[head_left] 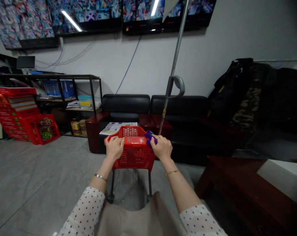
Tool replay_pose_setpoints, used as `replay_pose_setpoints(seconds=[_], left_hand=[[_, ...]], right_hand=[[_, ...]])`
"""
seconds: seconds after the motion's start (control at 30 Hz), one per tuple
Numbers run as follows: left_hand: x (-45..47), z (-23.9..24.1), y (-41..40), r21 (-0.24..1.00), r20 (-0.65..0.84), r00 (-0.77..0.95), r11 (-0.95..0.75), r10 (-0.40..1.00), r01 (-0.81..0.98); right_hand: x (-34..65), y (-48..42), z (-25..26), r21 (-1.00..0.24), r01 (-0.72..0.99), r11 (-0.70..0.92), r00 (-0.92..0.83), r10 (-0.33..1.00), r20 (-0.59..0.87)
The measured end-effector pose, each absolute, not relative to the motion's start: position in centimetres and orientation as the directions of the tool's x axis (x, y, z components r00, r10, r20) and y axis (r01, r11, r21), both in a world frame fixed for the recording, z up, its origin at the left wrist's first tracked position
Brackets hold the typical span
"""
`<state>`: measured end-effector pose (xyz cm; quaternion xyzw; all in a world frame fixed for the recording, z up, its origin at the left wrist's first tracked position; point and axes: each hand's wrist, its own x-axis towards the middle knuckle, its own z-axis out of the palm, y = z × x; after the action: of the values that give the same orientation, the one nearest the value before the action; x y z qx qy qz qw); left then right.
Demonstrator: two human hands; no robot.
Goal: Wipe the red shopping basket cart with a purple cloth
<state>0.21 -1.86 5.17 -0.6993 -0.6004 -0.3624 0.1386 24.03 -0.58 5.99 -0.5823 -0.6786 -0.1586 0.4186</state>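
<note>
A small red plastic shopping cart (136,158) stands in front of me on dark legs with casters. My left hand (114,147) is closed over the left end of its handle (135,140). At the handle's right end, my right hand (162,147) grips a bunched purple cloth (148,134) against the cart. The fingers hide part of the cloth, so its full shape does not show. Through the mesh, the cart's inside is only partly visible. Just beyond the right hand, a metal pole (174,62) with a grey loop rises at a slant.
Black sofas (126,104) line the wall behind the cart, with newspapers (118,127) on one seat. A dark wooden table (233,177) stands close on my right. Stacked red boxes (15,114) and a shelf (72,77) are on the left. Screens (86,14) hang above.
</note>
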Motion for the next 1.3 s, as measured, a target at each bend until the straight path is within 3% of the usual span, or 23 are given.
replay_pose_setpoints(seconds=[0.1,0.17,0.3,0.43,0.57,0.7,0.9,0.97,1.1,1.17,1.3], left_hand=[[0.8,5.2,-1.9,0.258,0.669,-0.002,-0.23,0.743,0.939],[1.1,5.3,-1.9,0.267,0.664,-0.011,-0.223,0.748,0.938],[0.9,5.4,-1.8,0.249,0.651,0.004,-0.218,0.759,0.943],[0.2,5.6,-1.8,0.248,0.636,0.018,-0.227,0.771,0.942],[0.4,5.6,-1.8,0.267,0.624,0.025,-0.244,0.781,0.932],[1.6,5.4,-1.8,0.276,0.633,0.013,-0.241,0.774,0.93],[-0.2,6.0,-2.1,0.189,0.575,0.122,-0.276,0.809,0.942],[-1.5,6.2,-2.1,0.167,0.563,0.13,-0.266,0.816,0.949],[-2.4,5.6,-1.3,0.211,0.595,0.127,-0.307,0.794,0.928],[-2.2,5.1,-0.8,0.242,0.611,0.134,-0.345,0.78,0.907],[-2.2,4.6,-0.1,0.276,0.614,0.122,-0.357,0.78,0.892]], right_hand=[[23.4,-0.3,5.8,-0.361,0.92,0.152,0.194,0.624,0.757],[19.9,-0.7,5.9,-0.37,0.917,0.149,0.215,0.596,0.774],[13.2,-1.8,6.1,-0.2,0.921,0.334,-0.032,0.577,0.816],[15.8,-1.6,5.4,-0.102,0.901,0.422,-0.162,0.544,0.823],[22.5,-0.5,4.6,-0.221,0.921,0.321,0.006,0.556,0.831],[22.0,-0.2,4.4,-0.334,0.922,0.195,0.181,0.547,0.817],[19.1,-0.8,4.3,-0.151,0.907,0.394,-0.073,0.5,0.863],[19.9,-0.6,4.2,-0.178,0.903,0.391,-0.051,0.509,0.859],[18.0,-0.4,3.7,-0.344,0.901,0.265,0.184,0.486,0.854],[15.4,-0.5,3.3,-0.307,0.906,0.29,0.146,0.466,0.872],[14.0,-0.5,2.5,-0.079,0.901,0.426,-0.128,0.436,0.891]])
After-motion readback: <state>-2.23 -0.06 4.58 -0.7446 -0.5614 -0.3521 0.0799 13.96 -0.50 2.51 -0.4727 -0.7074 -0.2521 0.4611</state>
